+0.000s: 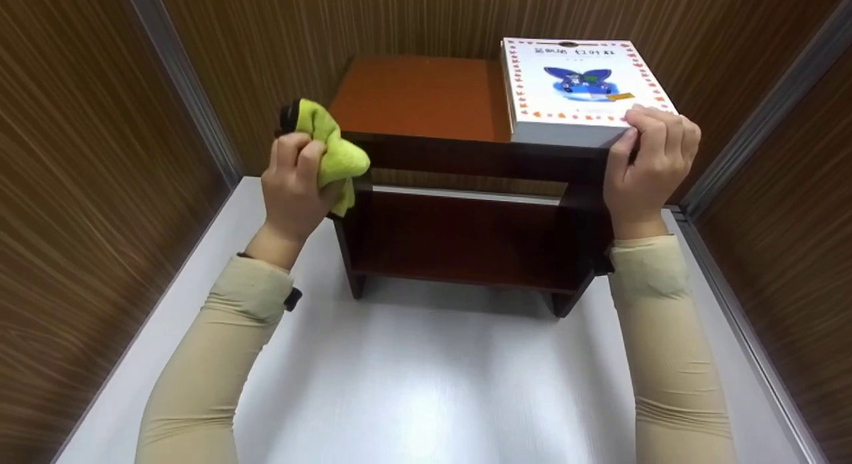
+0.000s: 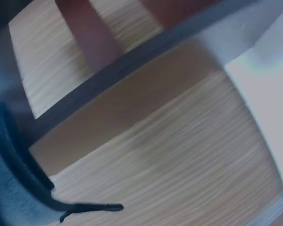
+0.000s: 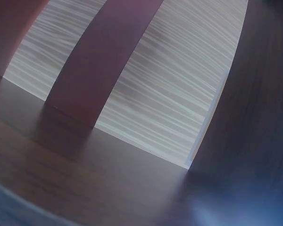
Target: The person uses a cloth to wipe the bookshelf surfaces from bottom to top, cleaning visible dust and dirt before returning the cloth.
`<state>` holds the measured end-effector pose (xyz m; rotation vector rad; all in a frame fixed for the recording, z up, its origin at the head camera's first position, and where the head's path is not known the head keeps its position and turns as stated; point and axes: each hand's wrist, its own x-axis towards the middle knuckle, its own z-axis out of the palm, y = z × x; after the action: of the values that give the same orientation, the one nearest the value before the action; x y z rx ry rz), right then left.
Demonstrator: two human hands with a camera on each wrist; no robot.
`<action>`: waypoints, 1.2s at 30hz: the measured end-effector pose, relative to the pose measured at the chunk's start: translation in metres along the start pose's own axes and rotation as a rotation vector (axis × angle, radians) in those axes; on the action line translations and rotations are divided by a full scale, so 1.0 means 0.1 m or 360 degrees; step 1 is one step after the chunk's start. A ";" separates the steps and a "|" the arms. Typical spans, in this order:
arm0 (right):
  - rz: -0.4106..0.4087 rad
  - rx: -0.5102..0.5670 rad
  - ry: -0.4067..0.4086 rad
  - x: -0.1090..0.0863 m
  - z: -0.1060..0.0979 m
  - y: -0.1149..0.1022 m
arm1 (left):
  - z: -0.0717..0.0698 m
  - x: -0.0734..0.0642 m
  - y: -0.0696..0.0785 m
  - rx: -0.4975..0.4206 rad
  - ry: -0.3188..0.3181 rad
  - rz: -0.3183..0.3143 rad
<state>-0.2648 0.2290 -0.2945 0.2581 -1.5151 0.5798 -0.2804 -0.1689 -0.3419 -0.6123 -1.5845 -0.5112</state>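
In the head view, my left hand (image 1: 294, 178) grips a crumpled yellow-green cloth (image 1: 343, 159) with a dark edge, held at the left front corner of a small brown shelf unit (image 1: 419, 94). A thick white book (image 1: 589, 84), or a stack of them, lies on the right part of the shelf top, its cover printed with a blue butterfly and a red-orange border. At its front right corner, my right hand (image 1: 652, 158) pinches the book, thumb against the front side and fingers over the cover. Neither wrist view plainly shows its hand.
Below the top, the unit has a dark lower shelf (image 1: 459, 237) and side panels reaching a white floor (image 1: 426, 377). Wood-grain walls (image 1: 100, 151) stand close on the left, back and right, with metal strips at the corners.
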 end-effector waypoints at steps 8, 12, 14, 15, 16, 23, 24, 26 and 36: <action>0.0003 0.0005 -0.0019 0.00 0.00 0.00 | -0.11 -0.95 0.01 -0.0045 -0.0483 -0.0395; -0.0002 0.0010 -0.0009 -0.02 0.00 0.00 | -0.19 -1.40 0.07 -0.0037 -0.0886 -0.0629; -0.0004 0.0010 -0.0003 -0.02 0.00 -0.01 | -0.21 -1.56 0.09 -0.0067 -0.1107 -0.0807; -0.0005 0.0010 0.0000 -0.01 0.00 -0.01 | -0.21 -1.63 0.10 -0.0096 -0.1218 -0.0910; -0.0006 0.0009 0.0002 -0.01 0.00 -0.01 | -0.21 -1.69 0.10 -0.0125 -0.1328 -0.1017; -0.0005 0.0009 0.0001 0.01 0.00 -0.01 | -0.09 -2.01 0.07 -0.0128 -0.1939 -0.1468; -0.0005 0.0010 -0.0003 0.01 0.00 -0.01 | -0.06 -2.03 0.07 -0.0082 -0.1987 -0.1461; -0.0005 0.0014 -0.0008 0.01 0.00 -0.01 | -0.03 -2.05 0.08 0.0008 -0.2050 -0.1441; -0.0010 0.0006 -0.0030 0.00 -0.02 0.00 | -0.21 -1.64 0.02 -0.0246 -0.1702 -0.1482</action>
<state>-0.2636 0.2302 -0.2952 0.2717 -1.5310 0.5766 -0.2532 -0.1955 -0.5033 -0.1886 -2.8841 -1.1036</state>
